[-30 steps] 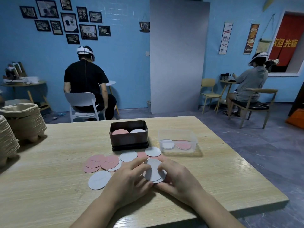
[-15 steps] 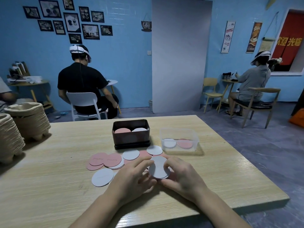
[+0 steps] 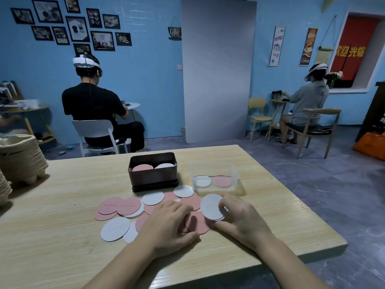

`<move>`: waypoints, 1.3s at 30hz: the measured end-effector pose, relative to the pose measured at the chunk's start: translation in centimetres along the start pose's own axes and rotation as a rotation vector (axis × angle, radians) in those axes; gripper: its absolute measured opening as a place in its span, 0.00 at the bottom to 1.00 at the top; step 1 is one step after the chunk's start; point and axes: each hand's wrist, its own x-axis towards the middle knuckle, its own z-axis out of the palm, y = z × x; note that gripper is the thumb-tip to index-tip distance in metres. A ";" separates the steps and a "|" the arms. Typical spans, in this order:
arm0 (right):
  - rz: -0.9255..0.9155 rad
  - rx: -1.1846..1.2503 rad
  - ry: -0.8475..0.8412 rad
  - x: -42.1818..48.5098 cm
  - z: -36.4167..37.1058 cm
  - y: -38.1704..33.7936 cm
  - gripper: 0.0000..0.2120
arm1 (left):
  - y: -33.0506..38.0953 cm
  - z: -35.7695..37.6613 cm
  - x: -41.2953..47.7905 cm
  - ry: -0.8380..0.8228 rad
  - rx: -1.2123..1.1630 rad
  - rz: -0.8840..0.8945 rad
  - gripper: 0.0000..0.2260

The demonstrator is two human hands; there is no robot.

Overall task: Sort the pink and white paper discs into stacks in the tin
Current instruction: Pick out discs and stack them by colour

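A dark brown tin [image 3: 153,181] stands at the table's middle, holding a pink stack [image 3: 142,168] on the left and a white stack [image 3: 164,166] on the right. Loose pink discs [image 3: 116,205] and white discs [image 3: 115,229] lie scattered in front of it. My right hand [image 3: 239,220] pinches a small stack of white discs [image 3: 213,207], tilted up just above the table. My left hand [image 3: 166,224] rests palm down on the scattered discs, fingers over a pink disc [image 3: 198,225].
A clear plastic box [image 3: 214,177] with one white and one pink pile sits right of the tin. Stacked paper pulp trays [image 3: 19,159] stand at the table's left edge. Two seated people work at small tables by the blue wall.
My right hand has lifted the white discs away to the right, apart from my left hand. My left hand let go of them and dropped flat onto the loose discs.
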 end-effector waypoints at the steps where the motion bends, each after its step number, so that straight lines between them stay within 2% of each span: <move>1: -0.003 -0.007 -0.007 0.0 0.0 0.0 0.22 | 0.3 0.1 0.3 -0.017 0.004 -0.008 0.28; 9: 0.003 -0.040 -0.002 -0.1 0.0 0.0 0.22 | 0.9 0.5 1.1 -0.050 -0.069 -0.080 0.28; 16: 0.019 -0.055 -0.014 0.2 0.6 -0.4 0.22 | -2.2 -0.5 -1.2 0.143 -0.182 -0.057 0.32; 20: -0.021 -0.053 -0.051 1.1 1.7 -2.0 0.22 | -2.6 -1.2 -1.3 0.315 -0.159 0.024 0.29; 22: -0.040 -0.041 -0.061 1.7 2.5 -2.9 0.22 | -2.5 -1.4 -1.2 0.348 -0.146 0.052 0.26; 26: -0.071 0.006 -0.090 2.8 3.9 -4.4 0.18 | -2.3 -1.8 -1.1 0.356 -0.158 0.117 0.16; 28: -0.072 0.023 -0.092 3.2 4.5 -5.0 0.20 | -2.6 -1.7 -1.2 0.376 -0.169 0.130 0.13; 35: -0.123 0.022 -0.105 3.2 4.9 -5.2 0.16 | -4.0 -1.1 -2.4 0.249 -0.203 0.063 0.23; 39: -0.118 0.026 -0.073 3.0 4.8 -5.2 0.16 | -3.8 -1.4 -2.9 0.219 -0.241 0.015 0.20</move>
